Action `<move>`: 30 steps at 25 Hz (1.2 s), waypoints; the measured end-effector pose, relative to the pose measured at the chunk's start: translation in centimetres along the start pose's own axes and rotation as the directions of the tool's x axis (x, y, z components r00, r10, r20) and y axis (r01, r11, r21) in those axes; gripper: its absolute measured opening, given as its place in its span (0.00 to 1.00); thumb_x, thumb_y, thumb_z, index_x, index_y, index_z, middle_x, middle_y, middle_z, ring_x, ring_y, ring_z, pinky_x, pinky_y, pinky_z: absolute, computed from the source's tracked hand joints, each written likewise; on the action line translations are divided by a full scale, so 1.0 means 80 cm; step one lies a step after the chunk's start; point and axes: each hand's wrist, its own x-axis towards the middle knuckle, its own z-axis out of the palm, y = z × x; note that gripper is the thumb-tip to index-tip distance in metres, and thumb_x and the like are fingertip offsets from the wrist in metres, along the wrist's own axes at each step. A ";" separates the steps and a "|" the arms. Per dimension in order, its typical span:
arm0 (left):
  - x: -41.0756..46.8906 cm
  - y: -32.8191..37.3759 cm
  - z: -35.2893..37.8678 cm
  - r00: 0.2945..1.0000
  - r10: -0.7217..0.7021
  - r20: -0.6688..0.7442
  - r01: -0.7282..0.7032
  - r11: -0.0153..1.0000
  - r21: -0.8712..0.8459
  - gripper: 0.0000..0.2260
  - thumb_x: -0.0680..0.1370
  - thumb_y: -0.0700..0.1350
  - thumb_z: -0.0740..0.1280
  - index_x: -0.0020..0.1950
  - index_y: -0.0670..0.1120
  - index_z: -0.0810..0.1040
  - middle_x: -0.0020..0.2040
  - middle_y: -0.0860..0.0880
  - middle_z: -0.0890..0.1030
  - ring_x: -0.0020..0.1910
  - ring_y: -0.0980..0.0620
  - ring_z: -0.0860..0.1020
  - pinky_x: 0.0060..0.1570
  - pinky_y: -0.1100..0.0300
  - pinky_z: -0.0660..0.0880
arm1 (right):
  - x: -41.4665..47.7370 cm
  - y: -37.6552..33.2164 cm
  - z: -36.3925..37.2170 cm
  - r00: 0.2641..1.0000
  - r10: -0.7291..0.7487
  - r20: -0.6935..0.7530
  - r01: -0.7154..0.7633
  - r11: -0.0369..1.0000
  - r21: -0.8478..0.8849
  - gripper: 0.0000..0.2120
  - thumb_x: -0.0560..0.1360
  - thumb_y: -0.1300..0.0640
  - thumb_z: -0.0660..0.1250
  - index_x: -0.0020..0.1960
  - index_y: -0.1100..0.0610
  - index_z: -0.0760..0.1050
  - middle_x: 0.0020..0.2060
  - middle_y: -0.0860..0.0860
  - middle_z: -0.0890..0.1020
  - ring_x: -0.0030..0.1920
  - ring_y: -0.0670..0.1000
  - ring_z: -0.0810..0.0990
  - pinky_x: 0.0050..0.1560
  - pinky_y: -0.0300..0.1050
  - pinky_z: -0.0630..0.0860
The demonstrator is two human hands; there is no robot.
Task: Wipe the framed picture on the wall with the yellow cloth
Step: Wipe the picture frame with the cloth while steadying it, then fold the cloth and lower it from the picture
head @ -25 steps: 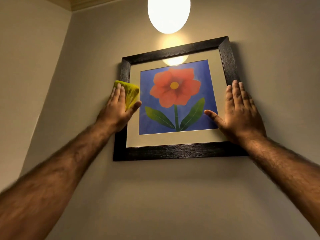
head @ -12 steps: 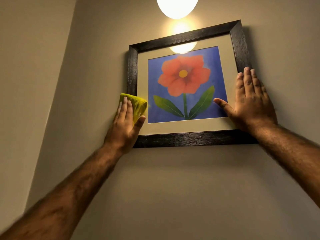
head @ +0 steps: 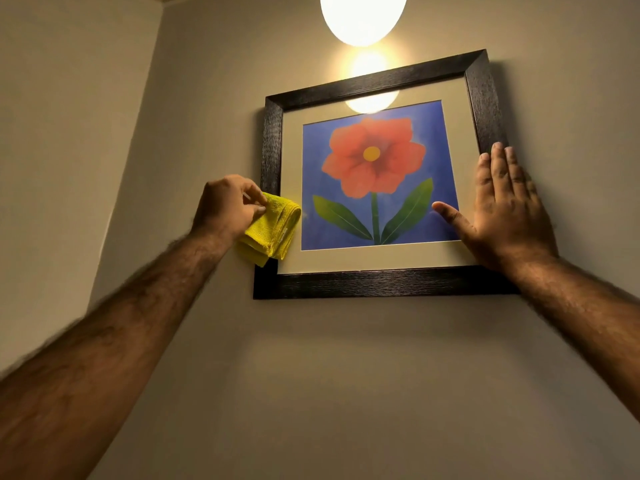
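Note:
The framed picture hangs on the beige wall: a dark wooden frame, a cream mat and a red flower on blue. My left hand pinches the folded yellow cloth at the frame's lower left side. The cloth hangs over the left frame edge and the mat, and most of its folds droop below my fingers. My right hand lies flat against the frame's right side, fingers together pointing up, thumb spread onto the glass near the right leaf.
A glowing round lamp hangs just above the picture, and its light reflects in the top of the glass. A wall corner runs down the left. Bare beige wall spreads below the frame.
My left hand has changed from pressing flat on the cloth to pinching it, lifted off the frame's left side. The cloth now dangles. My right hand has stayed on the right edge.

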 end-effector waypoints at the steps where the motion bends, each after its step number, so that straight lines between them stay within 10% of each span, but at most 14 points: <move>1: 0.002 -0.002 0.002 1.000 0.002 0.000 -0.002 1.000 0.016 0.14 0.71 0.44 0.78 0.55 0.47 0.84 0.57 0.43 0.84 0.53 0.46 0.82 0.52 0.56 0.77 | 0.000 0.000 0.000 1.000 -0.003 0.000 0.003 1.000 0.000 0.52 0.74 0.25 0.47 0.82 0.64 0.48 0.83 0.60 0.49 0.84 0.57 0.48 0.82 0.55 0.50; 4: 0.005 -0.014 0.002 0.993 -0.087 0.076 0.090 0.996 -0.024 0.24 0.72 0.47 0.77 0.67 0.46 0.79 0.62 0.42 0.83 0.58 0.44 0.81 0.58 0.54 0.76 | 0.002 0.001 0.002 1.000 -0.015 -0.007 0.015 1.000 0.006 0.52 0.75 0.25 0.47 0.82 0.64 0.47 0.83 0.60 0.49 0.84 0.57 0.48 0.82 0.55 0.49; 15: -0.026 -0.036 0.005 0.906 -0.406 0.118 0.413 0.791 -0.452 0.17 0.70 0.46 0.79 0.57 0.45 0.82 0.53 0.44 0.85 0.54 0.43 0.83 0.56 0.43 0.81 | -0.013 -0.002 -0.004 1.000 -0.007 0.012 0.006 0.996 0.088 0.48 0.77 0.28 0.48 0.82 0.64 0.51 0.83 0.61 0.52 0.83 0.58 0.50 0.82 0.55 0.49; 22: -0.058 -0.057 -0.025 0.851 -0.491 0.186 0.503 0.658 -0.561 0.19 0.71 0.44 0.78 0.61 0.44 0.81 0.55 0.43 0.85 0.55 0.43 0.84 0.53 0.45 0.83 | -0.035 -0.130 -0.033 0.918 -0.393 0.052 0.349 0.864 0.362 0.45 0.77 0.32 0.59 0.80 0.64 0.59 0.79 0.60 0.64 0.81 0.58 0.60 0.80 0.55 0.60; 26: -0.090 -0.068 -0.053 0.837 -0.499 0.224 0.517 0.588 -0.622 0.17 0.72 0.44 0.77 0.59 0.45 0.81 0.50 0.48 0.85 0.50 0.46 0.84 0.43 0.52 0.82 | -0.058 -0.255 -0.056 0.903 -0.329 0.275 -0.040 0.574 0.818 0.40 0.72 0.40 0.73 0.77 0.60 0.67 0.70 0.57 0.77 0.67 0.53 0.78 0.68 0.52 0.76; 30: -0.134 -0.083 -0.092 0.807 -0.533 0.252 0.555 0.541 -0.632 0.13 0.72 0.45 0.77 0.56 0.47 0.82 0.49 0.49 0.85 0.50 0.46 0.85 0.43 0.51 0.83 | -0.091 -0.345 -0.055 0.665 -0.322 0.673 -0.553 0.393 0.735 0.38 0.69 0.42 0.78 0.72 0.58 0.72 0.64 0.56 0.81 0.65 0.56 0.80 0.65 0.55 0.79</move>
